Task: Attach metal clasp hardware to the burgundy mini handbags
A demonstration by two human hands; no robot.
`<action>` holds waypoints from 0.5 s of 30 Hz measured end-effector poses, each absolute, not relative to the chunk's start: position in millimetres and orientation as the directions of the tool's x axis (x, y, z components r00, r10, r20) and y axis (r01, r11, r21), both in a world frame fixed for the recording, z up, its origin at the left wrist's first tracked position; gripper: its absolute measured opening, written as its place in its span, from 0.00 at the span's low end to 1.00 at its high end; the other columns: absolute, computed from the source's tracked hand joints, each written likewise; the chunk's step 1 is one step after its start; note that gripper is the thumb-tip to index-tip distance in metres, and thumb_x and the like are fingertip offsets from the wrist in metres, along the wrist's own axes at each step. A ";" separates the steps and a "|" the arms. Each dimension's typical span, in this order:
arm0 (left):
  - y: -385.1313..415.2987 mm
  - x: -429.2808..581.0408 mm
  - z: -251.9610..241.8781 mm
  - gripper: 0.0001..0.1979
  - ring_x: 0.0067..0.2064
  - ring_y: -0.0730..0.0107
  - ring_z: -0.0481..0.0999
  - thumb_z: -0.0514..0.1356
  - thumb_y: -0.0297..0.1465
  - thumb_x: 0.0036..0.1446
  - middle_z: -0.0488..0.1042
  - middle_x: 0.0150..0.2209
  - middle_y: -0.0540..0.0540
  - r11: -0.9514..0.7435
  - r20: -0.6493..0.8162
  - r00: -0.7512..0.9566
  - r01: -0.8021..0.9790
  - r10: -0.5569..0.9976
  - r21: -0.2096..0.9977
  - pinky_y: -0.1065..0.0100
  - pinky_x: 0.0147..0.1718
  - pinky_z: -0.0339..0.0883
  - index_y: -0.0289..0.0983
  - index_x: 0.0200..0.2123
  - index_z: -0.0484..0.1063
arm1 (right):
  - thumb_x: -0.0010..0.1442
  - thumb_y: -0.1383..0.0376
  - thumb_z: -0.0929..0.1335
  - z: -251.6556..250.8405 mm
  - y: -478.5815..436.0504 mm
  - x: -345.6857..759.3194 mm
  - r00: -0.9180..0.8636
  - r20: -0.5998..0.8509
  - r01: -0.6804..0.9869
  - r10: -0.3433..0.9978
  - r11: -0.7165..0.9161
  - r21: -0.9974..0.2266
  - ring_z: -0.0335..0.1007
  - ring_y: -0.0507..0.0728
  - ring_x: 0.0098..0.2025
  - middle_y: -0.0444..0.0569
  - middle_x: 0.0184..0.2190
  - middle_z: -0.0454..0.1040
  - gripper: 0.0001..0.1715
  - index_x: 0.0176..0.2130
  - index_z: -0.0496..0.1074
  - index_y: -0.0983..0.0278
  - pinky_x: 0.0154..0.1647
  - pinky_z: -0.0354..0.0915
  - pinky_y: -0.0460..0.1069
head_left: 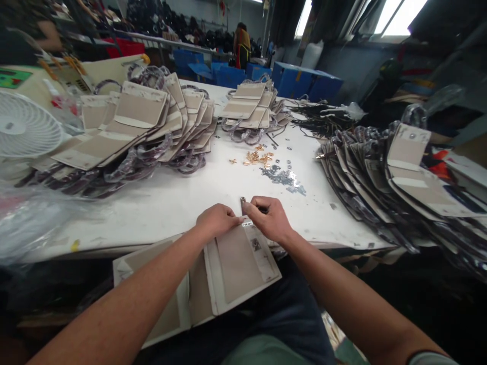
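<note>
A beige bag (228, 268) lies opened out across my lap and the near edge of the white table (160, 203). My left hand (216, 220) is closed and pinches the bag's top edge. My right hand (268, 217) is closed next to it, gripping a small dark metal tool or fitting (242, 201) that sticks up at the bag's edge; I cannot make out what it is. The two hands nearly touch.
Small gold fittings (258, 157) and silver bits (283, 177) lie scattered mid-table. Stacks of beige bags sit at the left (129, 126), back (247, 106) and right (403, 172). A white fan (26, 132) stands far left. A person (242, 45) stands far back by blue crates.
</note>
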State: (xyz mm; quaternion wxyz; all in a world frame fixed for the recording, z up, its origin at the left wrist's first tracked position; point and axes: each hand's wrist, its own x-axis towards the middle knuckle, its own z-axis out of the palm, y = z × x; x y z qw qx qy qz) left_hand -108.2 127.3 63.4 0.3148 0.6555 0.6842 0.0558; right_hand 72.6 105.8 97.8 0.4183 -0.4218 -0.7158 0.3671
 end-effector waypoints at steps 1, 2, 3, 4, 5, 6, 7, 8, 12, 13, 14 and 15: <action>126.9 -108.3 62.8 0.21 0.31 0.63 0.76 0.63 0.55 0.51 0.78 0.26 0.51 0.125 -0.348 0.061 0.864 0.935 0.488 0.66 0.27 0.56 0.44 0.28 0.80 | 0.65 0.54 0.70 104.3 102.9 79.0 -0.342 0.247 0.399 0.907 0.378 -0.835 0.60 0.51 0.24 0.41 0.20 0.68 0.22 0.24 0.71 0.63 0.27 0.54 0.47; 126.5 -108.3 62.2 0.20 0.31 0.63 0.77 0.63 0.55 0.51 0.78 0.26 0.51 0.116 -0.340 0.065 0.866 0.938 0.486 0.66 0.27 0.56 0.44 0.28 0.81 | 0.64 0.54 0.71 110.1 100.6 85.2 -0.381 0.202 0.498 0.902 0.385 -0.777 0.62 0.51 0.25 0.41 0.22 0.71 0.18 0.27 0.75 0.62 0.28 0.55 0.47; 126.4 -108.2 62.0 0.20 0.32 0.63 0.77 0.63 0.54 0.50 0.79 0.27 0.51 0.108 -0.333 0.069 0.868 0.941 0.484 0.66 0.27 0.56 0.44 0.29 0.81 | 0.63 0.54 0.72 114.4 99.0 91.0 -0.412 0.159 0.586 0.897 0.394 -0.707 0.65 0.51 0.26 0.42 0.25 0.75 0.15 0.31 0.78 0.61 0.29 0.55 0.47; 126.4 -108.0 62.2 0.20 0.33 0.62 0.77 0.63 0.54 0.51 0.79 0.28 0.51 0.100 -0.326 0.071 0.871 0.943 0.481 0.66 0.27 0.56 0.45 0.30 0.81 | 0.62 0.54 0.73 116.6 98.1 96.1 -0.430 0.122 0.662 0.894 0.404 -0.631 0.67 0.52 0.28 0.42 0.27 0.77 0.12 0.35 0.81 0.60 0.30 0.55 0.47; 126.6 -107.5 63.0 0.20 0.33 0.62 0.78 0.63 0.54 0.51 0.80 0.28 0.51 0.094 -0.320 0.073 0.875 0.945 0.476 0.66 0.27 0.57 0.45 0.31 0.82 | 0.61 0.54 0.73 116.2 98.0 100.6 -0.441 0.085 0.723 0.893 0.410 -0.556 0.69 0.53 0.29 0.42 0.28 0.79 0.11 0.37 0.82 0.58 0.31 0.55 0.48; 127.0 -106.7 64.5 0.20 0.33 0.62 0.78 0.63 0.54 0.52 0.80 0.29 0.50 0.087 -0.314 0.075 0.879 0.946 0.469 0.66 0.28 0.58 0.45 0.31 0.82 | 0.60 0.54 0.74 113.3 98.5 104.5 -0.446 0.047 0.770 0.894 0.410 -0.489 0.70 0.54 0.30 0.43 0.30 0.80 0.09 0.37 0.82 0.56 0.31 0.55 0.48; 127.1 -105.5 66.6 0.21 0.33 0.62 0.78 0.62 0.55 0.53 0.81 0.30 0.50 0.080 -0.308 0.075 0.884 0.948 0.460 0.65 0.28 0.58 0.44 0.31 0.82 | 0.59 0.55 0.74 108.2 99.5 107.8 -0.449 0.001 0.803 0.893 0.404 -0.438 0.72 0.55 0.32 0.43 0.31 0.81 0.08 0.38 0.83 0.54 0.32 0.56 0.48; 126.7 -104.1 69.1 0.21 0.33 0.61 0.78 0.62 0.55 0.53 0.81 0.30 0.49 0.075 -0.301 0.072 0.890 0.951 0.449 0.65 0.28 0.59 0.44 0.31 0.82 | 0.58 0.56 0.75 101.5 100.7 110.5 -0.446 -0.045 0.825 0.894 0.391 -0.408 0.73 0.56 0.33 0.42 0.32 0.81 0.08 0.38 0.83 0.53 0.32 0.56 0.48; 107.5 -95.8 78.5 0.19 0.41 0.56 0.80 0.61 0.51 0.59 0.83 0.38 0.46 0.049 -0.209 0.040 0.913 0.977 0.405 0.62 0.37 0.66 0.43 0.40 0.82 | 0.56 0.54 0.75 75.5 104.0 116.5 -0.394 -0.122 0.850 0.911 0.311 -0.426 0.76 0.56 0.38 0.40 0.37 0.82 0.11 0.41 0.81 0.51 0.36 0.61 0.47; 95.9 -93.3 78.7 0.19 0.46 0.54 0.79 0.61 0.48 0.61 0.82 0.43 0.45 0.015 -0.127 0.039 0.917 0.991 0.399 0.61 0.42 0.68 0.43 0.45 0.81 | 0.56 0.53 0.75 72.2 104.1 116.8 -0.381 -0.118 0.854 0.917 0.300 -0.425 0.76 0.56 0.38 0.40 0.37 0.82 0.12 0.41 0.81 0.51 0.36 0.61 0.47; 81.3 -90.7 77.4 0.19 0.51 0.53 0.77 0.60 0.46 0.63 0.81 0.48 0.43 -0.044 -0.014 0.054 0.918 0.998 0.394 0.59 0.48 0.68 0.42 0.50 0.78 | 0.56 0.52 0.76 70.4 104.1 116.9 -0.372 -0.116 0.860 0.921 0.295 -0.417 0.76 0.57 0.39 0.40 0.37 0.82 0.12 0.40 0.81 0.51 0.36 0.61 0.48; 64.2 -88.1 74.5 0.20 0.56 0.53 0.75 0.60 0.43 0.65 0.79 0.53 0.41 -0.129 0.116 0.091 0.916 0.989 0.381 0.57 0.54 0.66 0.41 0.55 0.76 | 0.55 0.52 0.76 70.0 104.1 116.8 -0.370 -0.118 0.865 0.921 0.296 -0.406 0.76 0.57 0.39 0.40 0.37 0.82 0.12 0.40 0.81 0.51 0.36 0.61 0.48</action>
